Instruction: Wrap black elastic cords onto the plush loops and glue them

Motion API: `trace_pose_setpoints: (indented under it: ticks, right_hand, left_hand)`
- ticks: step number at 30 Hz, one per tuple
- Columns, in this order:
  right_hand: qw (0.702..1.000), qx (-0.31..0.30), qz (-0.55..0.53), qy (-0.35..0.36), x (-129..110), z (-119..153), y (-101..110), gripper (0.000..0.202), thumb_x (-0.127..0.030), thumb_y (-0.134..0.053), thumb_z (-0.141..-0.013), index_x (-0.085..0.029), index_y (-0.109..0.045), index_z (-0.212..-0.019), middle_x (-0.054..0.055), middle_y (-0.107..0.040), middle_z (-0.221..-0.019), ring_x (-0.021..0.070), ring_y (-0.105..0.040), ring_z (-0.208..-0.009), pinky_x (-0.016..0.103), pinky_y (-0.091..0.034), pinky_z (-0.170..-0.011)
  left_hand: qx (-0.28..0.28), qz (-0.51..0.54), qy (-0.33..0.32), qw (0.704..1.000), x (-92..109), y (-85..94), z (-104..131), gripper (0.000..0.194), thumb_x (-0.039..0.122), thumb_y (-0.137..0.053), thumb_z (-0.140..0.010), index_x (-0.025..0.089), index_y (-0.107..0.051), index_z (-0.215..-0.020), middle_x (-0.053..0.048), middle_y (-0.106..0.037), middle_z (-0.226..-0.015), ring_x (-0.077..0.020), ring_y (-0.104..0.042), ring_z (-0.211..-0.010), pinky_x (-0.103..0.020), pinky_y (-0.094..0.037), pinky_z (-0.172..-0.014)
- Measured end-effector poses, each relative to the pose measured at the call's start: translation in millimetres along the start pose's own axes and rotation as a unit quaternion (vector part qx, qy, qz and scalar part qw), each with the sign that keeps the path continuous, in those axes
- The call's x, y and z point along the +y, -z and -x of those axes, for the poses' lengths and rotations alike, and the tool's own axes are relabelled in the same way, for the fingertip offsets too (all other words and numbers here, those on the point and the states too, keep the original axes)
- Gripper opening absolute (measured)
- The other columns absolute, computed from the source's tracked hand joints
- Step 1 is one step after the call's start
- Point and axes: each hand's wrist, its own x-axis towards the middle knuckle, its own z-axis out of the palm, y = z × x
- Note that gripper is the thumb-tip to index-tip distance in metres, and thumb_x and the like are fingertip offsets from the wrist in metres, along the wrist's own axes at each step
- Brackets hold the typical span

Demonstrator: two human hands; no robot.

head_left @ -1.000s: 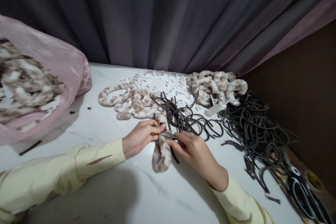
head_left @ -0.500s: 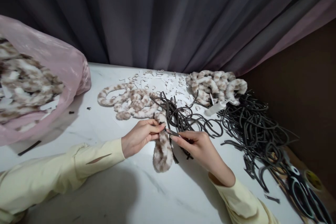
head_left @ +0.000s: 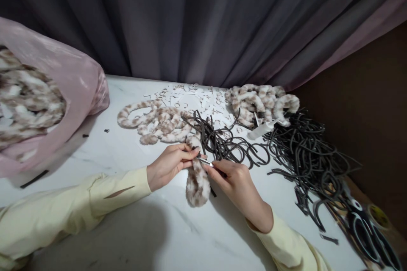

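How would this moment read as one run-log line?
left hand: holds furry strip | right hand: holds slim metal tool | nearby: black cords | far left: pink bag

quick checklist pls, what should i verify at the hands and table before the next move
1. Left hand gripping the brown-and-white plush piece: ok, pinched between thumb and fingers.
2. Right hand holding the slim metal tool: ok, its tip points toward the left fingertips.
3. Tool tip apart from the left fingertips: cannot tell, too small and crowded there.
4. Black cords separated for picking: not ok, the nearer heap is tangled.
5. Black-handled scissors away from both hands: ok, over at the far right.
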Motion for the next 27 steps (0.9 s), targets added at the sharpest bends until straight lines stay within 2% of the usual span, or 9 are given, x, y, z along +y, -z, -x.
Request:
trace_pose_setpoints:
  ticks: [4,8,10,16,22,27]
  right_hand:
    - [0.994,0.031,0.097,0.031,-3,2,-7,0.039,-0.034,-0.039,-0.094,-0.015,-0.054,-0.065,0.000,-0.050,-0.057,0.0092,-0.041,-0.046,0.023,-0.026,-0.047]
    - [0.973,0.075,0.207,0.064,-7,0,-15,0.038,-0.031,-0.036,-0.095,-0.014,-0.057,-0.069,0.002,-0.053,-0.058,0.0104,-0.043,-0.042,0.026,-0.019,-0.044]
    - [0.968,0.071,0.231,0.061,-9,-4,-16,0.035,-0.030,-0.038,-0.095,-0.014,-0.059,-0.071,0.003,-0.056,-0.059,0.0109,-0.045,-0.042,0.027,-0.018,-0.045]
    - [0.983,0.002,0.184,0.014,-8,-14,-11,0.027,-0.027,-0.047,-0.092,-0.014,-0.061,-0.074,0.003,-0.059,-0.065,0.0116,-0.052,-0.051,0.024,-0.025,-0.049]
    - [0.984,-0.009,0.176,0.012,-7,-14,-10,0.025,-0.028,-0.046,-0.092,-0.014,-0.064,-0.081,0.003,-0.059,-0.066,0.0116,-0.052,-0.051,0.024,-0.027,-0.050]
    - [0.986,-0.013,0.165,0.007,-8,-14,-10,0.026,-0.029,-0.046,-0.092,-0.014,-0.066,-0.083,0.004,-0.061,-0.068,0.0124,-0.054,-0.053,0.023,-0.028,-0.051]
  left_hand:
    - [0.012,-0.008,-0.007,1.000,-3,-0.4,-1,0.022,0.015,-0.074,-0.067,0.013,-0.053,-0.058,-0.002,-0.059,-0.068,-0.0198,-0.063,-0.085,-0.032,-0.046,-0.085]
    - [0.029,-0.005,-0.037,0.999,-6,-2.2,-1,0.024,0.018,-0.075,-0.065,0.013,-0.052,-0.059,-0.002,-0.061,-0.068,-0.0171,-0.062,-0.081,-0.030,-0.046,-0.081]
    - [0.040,0.000,-0.049,0.998,-7,-3.1,-1,0.025,0.019,-0.075,-0.066,0.013,-0.051,-0.059,-0.002,-0.061,-0.067,-0.0161,-0.062,-0.078,-0.029,-0.046,-0.079]
    - [0.027,0.005,-0.046,0.999,-3,-1.0,-5,0.020,0.018,-0.072,-0.068,0.013,-0.054,-0.065,-0.002,-0.060,-0.070,-0.0123,-0.059,-0.072,-0.027,-0.046,-0.076]
    - [0.022,-0.013,-0.035,0.999,0,0.2,-7,0.013,0.023,-0.066,-0.075,0.012,-0.058,-0.075,-0.001,-0.056,-0.062,-0.0111,-0.055,-0.060,-0.028,-0.048,-0.069]
    - [0.041,-0.034,-0.042,0.998,1,-2.3,-6,0.015,0.024,-0.067,-0.074,0.012,-0.059,-0.077,-0.002,-0.059,-0.067,-0.0120,-0.058,-0.064,-0.027,-0.048,-0.069]
